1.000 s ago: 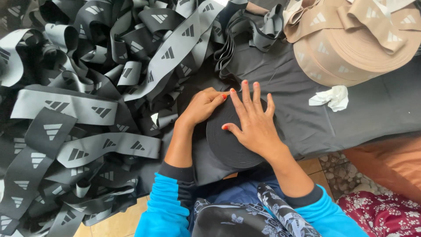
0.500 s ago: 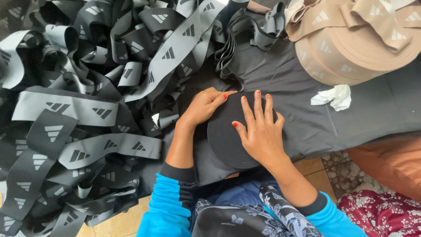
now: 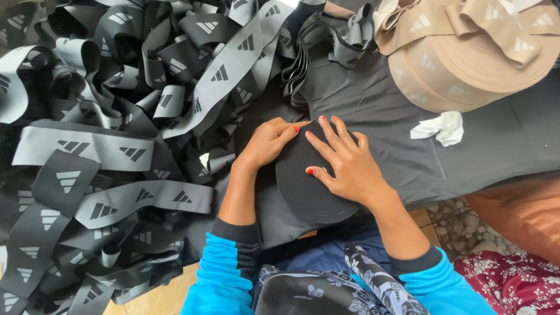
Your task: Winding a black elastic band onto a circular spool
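Black elastic band wound into a flat round roll (image 3: 309, 186) lies on a dark grey cloth sheet (image 3: 373, 105), and I take that roll as my landmark. My right hand (image 3: 344, 163) rests flat on top of the roll, fingers spread and pointing away from me, the thumb tip on the roll's face. My left hand (image 3: 268, 140) sits at the roll's left upper edge, fingers drawn loosely together and laid along the rim; I cannot tell whether it pinches the band's end or only touches it. Both forearms come from bright blue sleeves with black cuffs (image 3: 233, 262).

Left of the roll, a big loose heap of black and grey elastic band with printed stripe marks (image 3: 116, 134) spreads well beyond it, its nearest loops just beside my left hand. Beyond the roll to the right stands a large tan roll of elastic band (image 3: 472, 64), well apart, with loose tan ends draped over it. A crumpled white tissue (image 3: 440, 127) lies on the cloth to the right of the black roll, between it and the tan roll. Right and nearer to me, an orange cushion (image 3: 519, 210) shows past the cloth's edge.
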